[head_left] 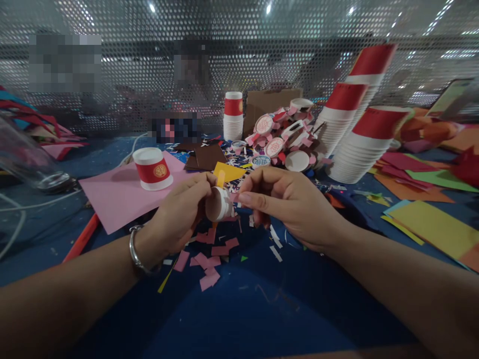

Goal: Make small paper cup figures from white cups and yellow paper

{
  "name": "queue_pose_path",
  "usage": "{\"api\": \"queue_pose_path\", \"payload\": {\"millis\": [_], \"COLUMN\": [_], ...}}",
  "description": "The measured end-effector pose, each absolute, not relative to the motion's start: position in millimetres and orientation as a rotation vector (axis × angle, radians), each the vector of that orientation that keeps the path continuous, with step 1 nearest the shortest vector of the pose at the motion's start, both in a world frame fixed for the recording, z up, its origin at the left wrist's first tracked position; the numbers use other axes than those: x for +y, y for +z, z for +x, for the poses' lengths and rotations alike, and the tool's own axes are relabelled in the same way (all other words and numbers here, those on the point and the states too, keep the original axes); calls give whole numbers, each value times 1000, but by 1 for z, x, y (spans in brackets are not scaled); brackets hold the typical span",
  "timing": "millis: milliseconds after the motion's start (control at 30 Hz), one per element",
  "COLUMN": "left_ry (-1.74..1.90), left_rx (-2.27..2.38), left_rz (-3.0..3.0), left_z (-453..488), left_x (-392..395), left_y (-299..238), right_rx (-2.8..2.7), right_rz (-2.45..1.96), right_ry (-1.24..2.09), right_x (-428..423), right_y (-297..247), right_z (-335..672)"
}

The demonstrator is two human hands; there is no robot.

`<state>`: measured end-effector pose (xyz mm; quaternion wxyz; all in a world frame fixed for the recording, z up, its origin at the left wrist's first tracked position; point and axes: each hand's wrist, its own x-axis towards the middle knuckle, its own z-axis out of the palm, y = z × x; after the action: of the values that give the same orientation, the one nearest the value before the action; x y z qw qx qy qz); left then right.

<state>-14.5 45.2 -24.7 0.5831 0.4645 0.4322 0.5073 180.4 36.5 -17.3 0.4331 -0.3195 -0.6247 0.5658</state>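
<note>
Near the middle of the view, my left hand (183,212) grips a small white round piece (218,204), which looks like the cut-off bottom of a paper cup. A yellow-orange strip (221,178) sticks up from its top. Thumb and forefinger of my right hand (286,202) pinch a small pink paper piece (234,197) against or right beside its right side; contact is hard to make out. Below the hands lie several pink paper scraps (209,262). A red and white paper cup (152,169) stands upside down on a pink sheet (108,199) to the left.
Tall cup stacks (359,144) lean at the right. Behind my right hand is a heap of white discs with pink tabs (275,144). Coloured paper (434,224) lies right, a clear glass vessel (33,154) left. Perforated metal mesh (239,65) closes off the back.
</note>
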Motion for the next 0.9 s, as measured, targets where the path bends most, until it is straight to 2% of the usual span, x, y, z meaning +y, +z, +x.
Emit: {"api": "queue_pose_path", "payload": {"millis": [333, 900], "left_ry": [1055, 1048], "left_rx": [1116, 1105], "left_rz": [1217, 1329], "left_z": [-14, -14], "left_x": [38, 36], "left_y": [-20, -17], "right_rx": [-1608, -1618], "right_rz": [-909, -975], "right_ry": [1463, 1489], "right_x": [35, 34], "right_y": [-18, -13], "right_z": [180, 178]}}
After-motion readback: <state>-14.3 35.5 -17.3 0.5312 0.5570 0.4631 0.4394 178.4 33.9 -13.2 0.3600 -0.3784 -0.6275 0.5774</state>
